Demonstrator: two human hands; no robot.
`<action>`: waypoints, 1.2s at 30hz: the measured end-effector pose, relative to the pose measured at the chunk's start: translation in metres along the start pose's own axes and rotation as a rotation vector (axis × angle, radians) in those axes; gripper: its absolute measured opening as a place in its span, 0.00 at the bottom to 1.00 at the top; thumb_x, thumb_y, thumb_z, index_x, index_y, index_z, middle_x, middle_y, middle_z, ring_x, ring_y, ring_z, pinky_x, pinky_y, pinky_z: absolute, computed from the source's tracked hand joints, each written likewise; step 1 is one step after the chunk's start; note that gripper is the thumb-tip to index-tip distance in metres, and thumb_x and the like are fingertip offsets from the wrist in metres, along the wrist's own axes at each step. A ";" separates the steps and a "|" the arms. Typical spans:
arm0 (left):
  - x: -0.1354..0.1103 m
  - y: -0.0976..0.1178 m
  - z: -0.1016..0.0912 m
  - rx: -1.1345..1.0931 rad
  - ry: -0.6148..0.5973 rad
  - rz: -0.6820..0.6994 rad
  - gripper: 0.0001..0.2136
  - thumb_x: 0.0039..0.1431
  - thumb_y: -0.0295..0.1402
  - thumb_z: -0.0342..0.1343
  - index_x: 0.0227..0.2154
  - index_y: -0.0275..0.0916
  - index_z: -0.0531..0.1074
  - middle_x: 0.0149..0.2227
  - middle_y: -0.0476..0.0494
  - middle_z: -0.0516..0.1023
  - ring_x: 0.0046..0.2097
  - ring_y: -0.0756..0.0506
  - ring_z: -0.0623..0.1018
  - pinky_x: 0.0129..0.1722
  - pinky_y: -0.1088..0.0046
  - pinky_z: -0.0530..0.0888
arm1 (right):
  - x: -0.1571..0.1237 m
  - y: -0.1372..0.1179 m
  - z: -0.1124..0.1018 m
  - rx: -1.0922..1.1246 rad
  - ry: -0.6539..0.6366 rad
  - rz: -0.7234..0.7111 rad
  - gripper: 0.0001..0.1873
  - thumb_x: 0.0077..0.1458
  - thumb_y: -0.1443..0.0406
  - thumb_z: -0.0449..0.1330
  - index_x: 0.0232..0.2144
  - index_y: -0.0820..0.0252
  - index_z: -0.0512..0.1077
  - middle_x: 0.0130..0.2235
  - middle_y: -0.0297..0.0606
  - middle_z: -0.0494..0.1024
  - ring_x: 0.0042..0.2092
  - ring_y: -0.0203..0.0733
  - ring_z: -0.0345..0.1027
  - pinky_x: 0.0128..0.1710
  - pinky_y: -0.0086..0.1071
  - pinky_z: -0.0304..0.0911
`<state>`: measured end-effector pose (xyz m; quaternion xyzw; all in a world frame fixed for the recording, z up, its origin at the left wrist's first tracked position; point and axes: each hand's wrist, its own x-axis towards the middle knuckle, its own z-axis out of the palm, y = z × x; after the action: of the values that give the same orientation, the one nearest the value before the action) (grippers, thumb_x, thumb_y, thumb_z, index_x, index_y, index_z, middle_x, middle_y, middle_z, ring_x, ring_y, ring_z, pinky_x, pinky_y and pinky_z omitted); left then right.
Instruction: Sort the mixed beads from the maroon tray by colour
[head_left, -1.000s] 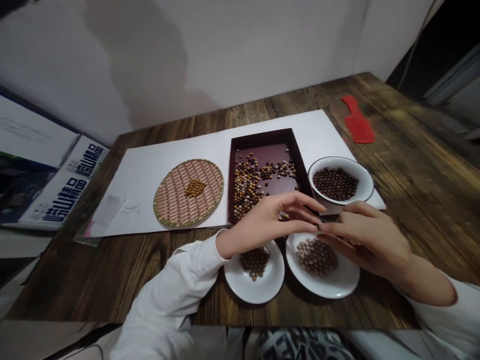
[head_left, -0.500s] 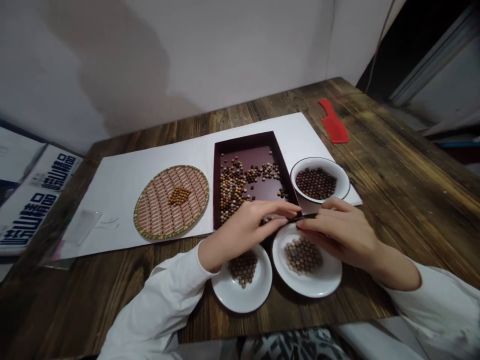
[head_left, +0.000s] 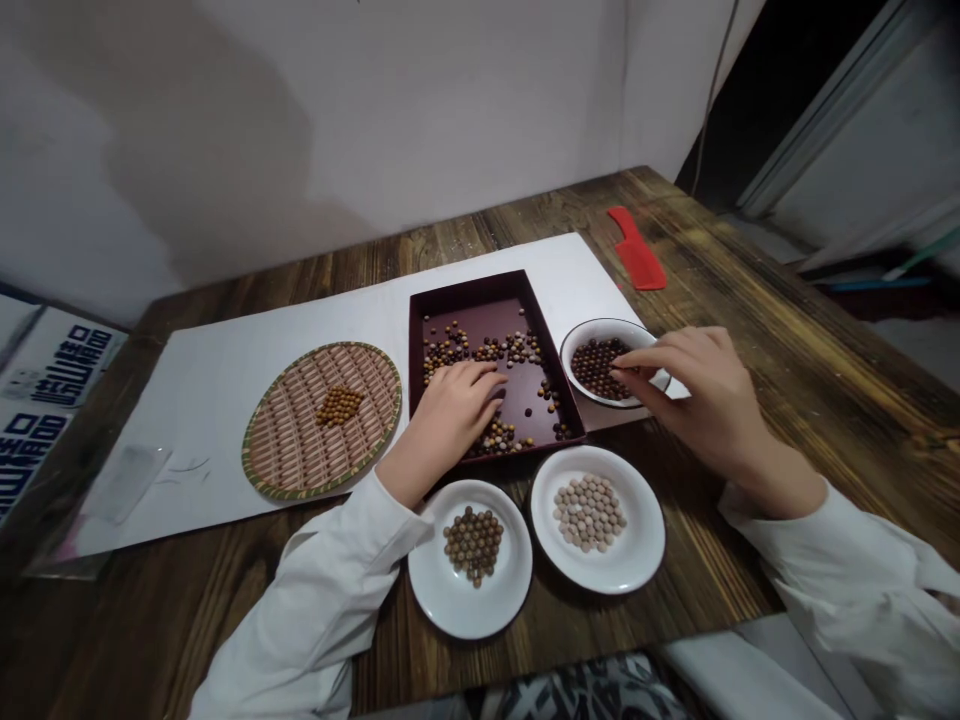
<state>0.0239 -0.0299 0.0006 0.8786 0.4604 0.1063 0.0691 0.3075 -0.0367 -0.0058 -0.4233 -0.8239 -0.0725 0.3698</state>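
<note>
A dark red tray (head_left: 480,290) holds several mixed beads (head_left: 465,352). My left hand (head_left: 446,415) lies inside it, fingers curled down on the beads; what they hold is hidden. My right hand (head_left: 694,385) reaches over the white bowl (head_left: 581,335) of dark brown beads (head_left: 596,365), fingertips pinched at its rim. Near the table's front edge stand a white plate (head_left: 450,595) of brown beads (head_left: 472,540) and a white plate (head_left: 637,550) of pale beads (head_left: 589,510). A woven round tray (head_left: 292,450) on the left carries a few tan beads (head_left: 337,405).
A white paper sheet (head_left: 225,370) lies under the trays on the wooden table (head_left: 787,330). A red comb-like tool (head_left: 636,262) lies at the back right. Printed packets (head_left: 45,400) and a clear bag (head_left: 124,480) sit at the left edge.
Both hands parted from above the pale-bead plate. My left hand moved up into the dark red tray; my right hand moved right to the bowl of dark beads. The view shifted right.
</note>
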 end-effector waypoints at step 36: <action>0.002 -0.010 0.013 -0.145 -0.061 0.044 0.12 0.67 0.32 0.48 0.48 0.37 0.72 0.51 0.39 0.74 0.55 0.41 0.72 0.57 0.57 0.68 | 0.029 0.067 0.032 0.145 -0.320 0.137 0.07 0.59 0.60 0.58 0.35 0.55 0.75 0.41 0.39 0.77 0.41 0.43 0.72 0.43 0.37 0.66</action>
<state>0.0201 -0.0228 -0.0137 0.8840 0.4297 0.1141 0.1443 0.3296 0.0381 -0.0221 -0.4567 -0.8446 0.0807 0.2677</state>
